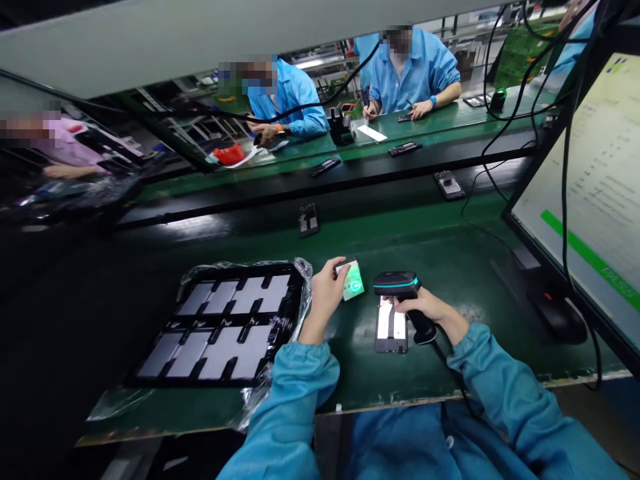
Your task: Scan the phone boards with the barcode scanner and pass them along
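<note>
My left hand [327, 290] is closed on a flat phone battery [353, 281], pinched at its upper left edge above the green table. A green light patch falls on the battery's face. In my right hand [435, 310] is a black barcode scanner [397, 283] with a blue light strip, its head close to the battery's right side. Below the scanner head lies an opened phone body [391, 337], lit bright white and partly hidden by the scanner and my fingers. Left of my left hand sits a black tray [215, 321] holding several flat silver-grey batteries [253, 297].
Clear plastic wrap [303, 273] surrounds the tray. A monitor [590, 180] and a black mouse [555, 307] stand at the right, with hanging cables. Phone bodies lie along a dark belt [370, 163]. Across it, co-workers in blue [410, 73] sit at another green bench.
</note>
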Available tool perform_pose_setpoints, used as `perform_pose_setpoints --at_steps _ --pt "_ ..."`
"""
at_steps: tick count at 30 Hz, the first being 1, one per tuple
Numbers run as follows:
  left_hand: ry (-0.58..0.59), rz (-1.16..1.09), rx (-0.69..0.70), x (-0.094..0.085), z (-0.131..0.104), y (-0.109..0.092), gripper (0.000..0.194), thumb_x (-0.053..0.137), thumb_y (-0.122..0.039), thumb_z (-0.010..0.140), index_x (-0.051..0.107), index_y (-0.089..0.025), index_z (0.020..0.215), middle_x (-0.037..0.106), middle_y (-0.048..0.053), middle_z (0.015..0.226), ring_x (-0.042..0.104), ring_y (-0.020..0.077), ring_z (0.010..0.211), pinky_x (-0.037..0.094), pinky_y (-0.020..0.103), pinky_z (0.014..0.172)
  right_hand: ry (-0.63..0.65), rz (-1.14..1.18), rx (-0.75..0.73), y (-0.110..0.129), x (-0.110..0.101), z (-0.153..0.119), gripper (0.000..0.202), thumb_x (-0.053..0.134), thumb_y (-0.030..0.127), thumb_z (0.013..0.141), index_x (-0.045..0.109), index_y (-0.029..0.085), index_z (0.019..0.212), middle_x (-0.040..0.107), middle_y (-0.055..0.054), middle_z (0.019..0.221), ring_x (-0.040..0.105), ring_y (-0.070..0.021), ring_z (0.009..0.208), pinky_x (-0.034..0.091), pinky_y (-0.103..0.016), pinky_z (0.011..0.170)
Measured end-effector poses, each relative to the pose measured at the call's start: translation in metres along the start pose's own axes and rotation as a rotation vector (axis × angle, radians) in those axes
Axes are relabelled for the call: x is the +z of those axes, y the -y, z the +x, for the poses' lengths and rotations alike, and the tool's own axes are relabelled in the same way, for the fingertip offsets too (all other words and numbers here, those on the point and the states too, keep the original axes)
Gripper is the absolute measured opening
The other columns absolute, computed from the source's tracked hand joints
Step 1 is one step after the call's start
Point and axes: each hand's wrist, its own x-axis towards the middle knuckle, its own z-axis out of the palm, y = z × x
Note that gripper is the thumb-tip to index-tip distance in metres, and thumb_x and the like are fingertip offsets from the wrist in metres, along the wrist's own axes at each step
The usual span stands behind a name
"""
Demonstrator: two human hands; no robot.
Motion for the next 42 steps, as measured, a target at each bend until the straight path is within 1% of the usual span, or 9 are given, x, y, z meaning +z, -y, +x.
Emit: perform_pose_setpoints --at_steps 11,19,23,27,30,33,35,38,42 --pt "0.003 0.024 -0.018 0.014 0.006 0.004 0.037 0.056 -0.043 0.088 0.069 -0.017 0.111 0.063 0.001 0.069 0.056 0.0151 0.060 0.042 0.026 0.062 0.011 -0.003 0.011 0.005 0.007 0.001 0.021 0.079 0.022 0.059 0.070 0.016 0.077 0.065 -0.001 0.075 0.055 -0.0179 0.072 0.044 -0.031 0.071" --pt "-0.016 0.004 -0.015 -0.004 0.009 0.011 0.036 0.058 -0.041 0.087 0.068 -0.015 0.111 0.067 0.004 0.077 0.057 0.0153 0.063 0.045 0.028 0.065 -0.018 0.048 0.019 0.001 0.003 0.002 0.020 0.080 0.018 0.059 0.072 0.015 0.077 0.065 0.001 0.072 0.056 -0.0170 0.071 0.045 -0.031 0.074" --pt "0.193 -0.342 -0.072 0.017 -0.023 -0.006 0.038 0.061 -0.040 0.086 0.065 -0.015 0.114 0.071 0.008 0.093 0.064 0.0177 0.074 0.050 0.029 0.067 -0.089 0.149 0.002 0.003 -0.005 0.006 0.023 0.078 0.027 0.067 0.074 0.015 0.087 0.072 -0.005 0.092 0.064 -0.0225 0.090 0.047 -0.036 0.089" --pt "0.448 -0.459 0.069 0.047 -0.061 -0.024 0.026 0.060 -0.035 0.088 0.068 -0.018 0.107 0.068 0.010 0.106 0.065 0.0206 0.095 0.053 0.033 0.084 -0.143 0.224 0.026 0.002 -0.013 0.014 0.033 0.079 0.027 0.067 0.075 0.014 0.097 0.073 -0.010 0.109 0.063 -0.0262 0.106 0.045 -0.039 0.100" --pt "0.428 -0.315 0.179 0.046 -0.075 -0.023 0.026 0.061 -0.036 0.089 0.070 -0.021 0.108 0.062 0.012 0.117 0.059 0.0248 0.114 0.048 0.041 0.099 -0.165 0.261 0.069 -0.001 -0.014 0.021 0.037 0.082 0.025 0.064 0.075 0.013 0.098 0.073 -0.011 0.109 0.065 -0.0261 0.106 0.044 -0.041 0.102" --pt "0.409 -0.123 0.229 0.034 -0.095 -0.018 0.040 0.062 -0.038 0.087 0.065 -0.024 0.124 0.047 0.014 0.144 0.033 0.0350 0.143 0.029 0.056 0.116 -0.251 0.268 0.074 0.003 -0.010 0.011 0.040 0.084 0.025 0.060 0.075 0.013 0.096 0.074 -0.010 0.104 0.065 -0.0256 0.104 0.043 -0.041 0.103" --pt "0.400 -0.091 0.157 0.034 -0.120 -0.016 0.059 0.059 -0.041 0.087 0.048 -0.024 0.143 0.035 0.016 0.155 0.018 0.0385 0.150 0.022 0.061 0.118 -0.376 0.242 0.028 0.011 -0.002 -0.012 0.042 0.086 0.028 0.058 0.075 0.016 0.096 0.074 -0.006 0.102 0.064 -0.0242 0.104 0.041 -0.041 0.105" --pt "0.366 -0.169 -0.055 0.051 -0.151 -0.010 0.078 0.054 -0.051 0.086 0.023 -0.028 0.154 0.038 0.018 0.153 0.033 0.0372 0.145 0.033 0.059 0.114 -0.533 0.171 -0.033 0.014 0.018 -0.051 0.041 0.089 0.029 0.055 0.075 0.018 0.091 0.074 -0.003 0.092 0.065 -0.0264 0.100 0.042 -0.045 0.102" --pt "0.212 -0.306 -0.310 0.089 -0.119 -0.005 0.080 0.049 -0.062 0.082 0.026 -0.028 0.150 0.056 0.019 0.131 0.061 0.0364 0.119 0.053 0.053 0.096 -0.512 0.325 -0.013 -0.003 0.031 -0.056 0.054 0.093 0.028 0.053 0.075 0.021 0.104 0.073 -0.003 0.092 0.065 -0.0265 0.097 0.043 -0.045 0.099"
